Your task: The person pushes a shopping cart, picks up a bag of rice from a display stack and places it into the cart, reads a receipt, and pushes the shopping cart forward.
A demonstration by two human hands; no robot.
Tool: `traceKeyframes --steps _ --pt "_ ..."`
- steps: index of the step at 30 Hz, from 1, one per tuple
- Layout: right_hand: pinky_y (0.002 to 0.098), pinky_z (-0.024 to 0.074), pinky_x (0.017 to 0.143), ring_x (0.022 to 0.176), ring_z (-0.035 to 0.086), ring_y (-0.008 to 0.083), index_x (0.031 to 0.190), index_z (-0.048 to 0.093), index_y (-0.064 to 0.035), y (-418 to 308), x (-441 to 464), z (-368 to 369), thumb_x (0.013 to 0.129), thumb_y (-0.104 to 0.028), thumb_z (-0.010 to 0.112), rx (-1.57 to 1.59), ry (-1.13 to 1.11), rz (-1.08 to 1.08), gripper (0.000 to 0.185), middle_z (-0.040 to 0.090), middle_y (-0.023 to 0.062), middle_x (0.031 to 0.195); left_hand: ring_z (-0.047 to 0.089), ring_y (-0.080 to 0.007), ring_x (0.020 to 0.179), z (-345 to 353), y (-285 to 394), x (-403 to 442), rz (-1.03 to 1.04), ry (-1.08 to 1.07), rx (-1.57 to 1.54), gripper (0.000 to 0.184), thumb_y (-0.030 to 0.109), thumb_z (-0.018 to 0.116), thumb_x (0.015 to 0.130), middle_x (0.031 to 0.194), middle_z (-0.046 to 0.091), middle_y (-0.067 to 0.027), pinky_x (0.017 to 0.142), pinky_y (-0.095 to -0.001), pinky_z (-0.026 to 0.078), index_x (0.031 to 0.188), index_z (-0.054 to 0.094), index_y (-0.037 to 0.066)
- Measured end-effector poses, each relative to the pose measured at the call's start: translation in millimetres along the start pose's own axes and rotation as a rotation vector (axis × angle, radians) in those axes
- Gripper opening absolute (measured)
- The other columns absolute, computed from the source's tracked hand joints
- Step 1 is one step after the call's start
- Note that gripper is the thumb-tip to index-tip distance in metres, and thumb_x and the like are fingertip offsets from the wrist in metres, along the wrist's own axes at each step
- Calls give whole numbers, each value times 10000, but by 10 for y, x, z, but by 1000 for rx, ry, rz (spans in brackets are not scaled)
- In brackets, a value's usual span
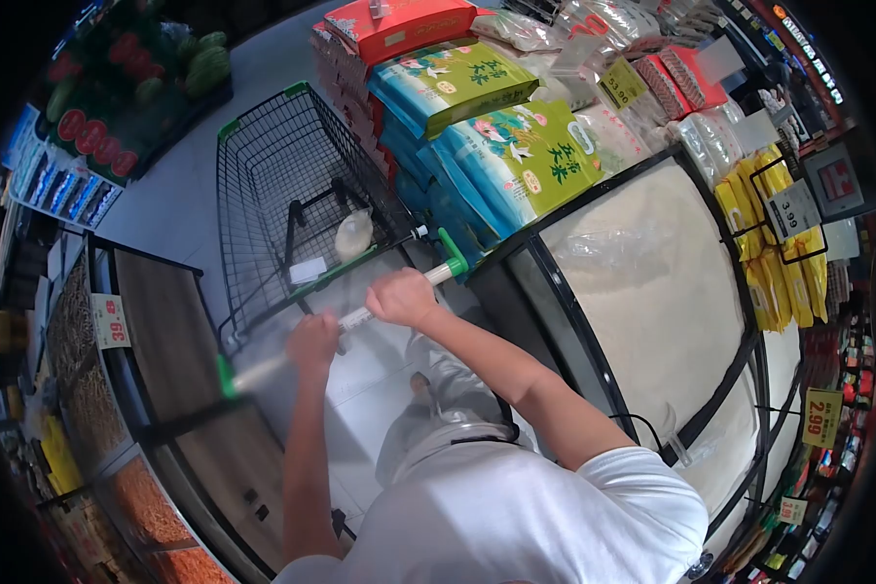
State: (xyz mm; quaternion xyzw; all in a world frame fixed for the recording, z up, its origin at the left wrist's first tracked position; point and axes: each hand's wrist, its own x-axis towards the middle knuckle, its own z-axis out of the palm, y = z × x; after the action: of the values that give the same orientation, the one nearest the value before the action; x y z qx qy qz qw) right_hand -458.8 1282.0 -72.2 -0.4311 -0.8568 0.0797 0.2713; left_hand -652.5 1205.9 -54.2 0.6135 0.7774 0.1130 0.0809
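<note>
A black wire shopping cart (232, 204) with green trim stands at 11 o'clock from the hands. In its basket, a small clear bag of pale contents (354, 236) lies at 12 o'clock, just beside a white paper (309, 271). The right hand (401, 296) has its fingers curled around the cart's handle (356, 317); the left hand (313, 342), blurred, is fisted on it too, finger detail unclear. Green-and-blue rice bags (521, 161) are stacked between 1 and 2 o'clock, yellow packets (784, 282) hang near 3, and a 39.8 price tag (110, 321) faces up at 9.
</note>
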Motion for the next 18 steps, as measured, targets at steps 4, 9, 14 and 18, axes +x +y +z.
traceKeyframes --steps 4,9,14,18 --pt "391 466 579 542 595 252 589 606 -101 54 219 98 813 -283 546 18 5 -21 295 598 62 579 632 -387 697 -17 -87 260 -28 -40 8 466 376 445 932 766 650 -177 645 -490 491 705 678 42" --pt "393 498 593 529 621 246 565 624 -104 110 558 174 822 -294 560 31 -23 -11 326 631 79 572 636 -398 696 -83 -151 620 -51 -28 71 451 368 457 929 744 647 -187 647 -494 495 714 680 41" --pt "393 503 586 520 615 254 555 613 -105 158 900 336 820 -294 564 38 -16 -3 329 604 70 547 641 -380 674 -25 -315 984 -46 -4 69 408 360 464 928 737 661 -151 615 -482 496 753 692 71" --pt "399 499 578 533 619 264 548 605 -104 216 1176 434 824 -298 564 75 -27 -5 340 600 75 549 639 -373 639 -6 -424 1274 -24 81 86 427 358 475 926 705 657 -163 585 -501 494 689 671 62"
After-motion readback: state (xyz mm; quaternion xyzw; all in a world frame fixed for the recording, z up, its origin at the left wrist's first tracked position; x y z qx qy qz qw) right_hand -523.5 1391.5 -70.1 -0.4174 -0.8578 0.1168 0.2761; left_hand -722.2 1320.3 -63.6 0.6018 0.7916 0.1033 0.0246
